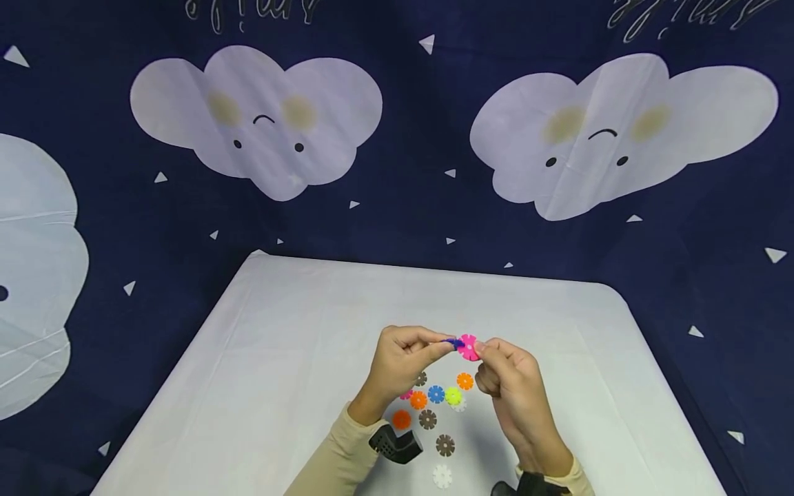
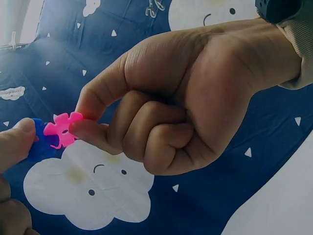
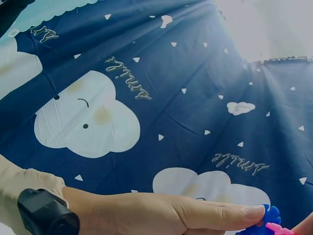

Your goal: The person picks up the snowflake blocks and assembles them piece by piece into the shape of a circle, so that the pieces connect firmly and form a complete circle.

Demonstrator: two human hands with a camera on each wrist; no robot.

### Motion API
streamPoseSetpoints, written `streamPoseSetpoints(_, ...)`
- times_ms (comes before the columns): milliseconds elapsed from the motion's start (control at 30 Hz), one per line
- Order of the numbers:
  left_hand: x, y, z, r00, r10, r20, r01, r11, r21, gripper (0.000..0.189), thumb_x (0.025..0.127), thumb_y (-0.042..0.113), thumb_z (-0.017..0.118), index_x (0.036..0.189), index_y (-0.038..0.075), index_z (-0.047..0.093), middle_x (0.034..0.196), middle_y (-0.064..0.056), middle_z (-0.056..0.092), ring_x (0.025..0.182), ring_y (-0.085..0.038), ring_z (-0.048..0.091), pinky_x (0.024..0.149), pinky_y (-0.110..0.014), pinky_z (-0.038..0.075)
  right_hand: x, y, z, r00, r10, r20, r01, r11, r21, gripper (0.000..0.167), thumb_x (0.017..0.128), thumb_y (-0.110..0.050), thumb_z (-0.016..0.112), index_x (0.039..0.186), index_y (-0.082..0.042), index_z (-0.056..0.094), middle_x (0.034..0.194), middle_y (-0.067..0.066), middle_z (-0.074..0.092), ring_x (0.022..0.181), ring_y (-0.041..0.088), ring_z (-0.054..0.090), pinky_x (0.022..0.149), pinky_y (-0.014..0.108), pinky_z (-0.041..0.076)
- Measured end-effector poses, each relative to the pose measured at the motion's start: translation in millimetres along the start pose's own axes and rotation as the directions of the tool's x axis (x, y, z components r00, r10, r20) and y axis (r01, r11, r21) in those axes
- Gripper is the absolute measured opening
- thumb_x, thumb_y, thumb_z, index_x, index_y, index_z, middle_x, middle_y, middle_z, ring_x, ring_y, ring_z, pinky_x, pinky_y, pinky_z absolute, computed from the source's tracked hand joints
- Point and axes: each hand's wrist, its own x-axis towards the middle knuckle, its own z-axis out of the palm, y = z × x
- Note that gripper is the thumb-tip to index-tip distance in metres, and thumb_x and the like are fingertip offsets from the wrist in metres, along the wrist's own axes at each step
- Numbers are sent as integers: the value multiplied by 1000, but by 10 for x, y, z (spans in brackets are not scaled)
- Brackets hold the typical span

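Both hands are raised above the white table (image 1: pixel 279 344). My left hand (image 1: pixel 448 344) pinches a small blue notched disc (image 1: pixel 455 342) between thumb and forefinger. My right hand (image 1: pixel 480 348) pinches a pink notched disc (image 1: pixel 469 347). The two discs meet edge to edge between the hands; I cannot tell whether they are slotted together. In the left wrist view the right hand (image 2: pixel 80 120) holds the pink disc (image 2: pixel 59 129) against the blue disc (image 2: pixel 39 147). In the right wrist view the left hand (image 3: pixel 254 213) reaches the blue disc (image 3: pixel 269 215), with the pink disc (image 3: pixel 279 228) beside it.
Several loose discs lie on the table under the hands: orange (image 1: pixel 401 419), blue (image 1: pixel 436 394), green (image 1: pixel 453 395), brown (image 1: pixel 444 445) and white (image 1: pixel 442 475). A dark blue cloud-print backdrop (image 1: pixel 397 207) hangs behind the table. Black wrist cameras (image 1: pixel 395 444) sit on both arms.
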Motion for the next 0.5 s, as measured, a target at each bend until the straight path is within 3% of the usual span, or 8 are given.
streamPoseSetpoints(167, -22, 21, -10, 999, -32, -2, 32, 999, 19, 11, 92, -5, 72, 99, -13, 75, 45, -4, 38, 34, -11, 23, 32, -23, 19, 4, 4, -10, 1000, 1, 4, -1, 1000, -5, 28, 103, 1, 53, 77, -4, 62, 54, 5, 19, 49, 19, 12, 47, 35, 11)
streamPoseSetpoints(300, -45, 27, -35, 998, -57, -30, 58, 998, 15, 13, 92, -2, 74, 100, -11, 76, 47, -3, 34, 37, -11, 23, 35, -23, 18, -6, 8, -25, 1000, 7, -28, -9, 997, -78, 25, 103, -3, 58, 79, -2, 68, 53, 6, 21, 49, 22, 14, 47, 35, 13)
streamPoseSetpoints(500, -90, 38, -68, 995, -58, -86, 60, 998, 22, 13, 91, -1, 75, 100, -11, 76, 50, -3, 31, 42, -12, 22, 39, -25, 19, -50, 64, -81, 1000, -27, -10, 25, 986, -166, 22, 105, -6, 57, 96, 4, 74, 53, 6, 22, 48, 24, 16, 46, 35, 16)
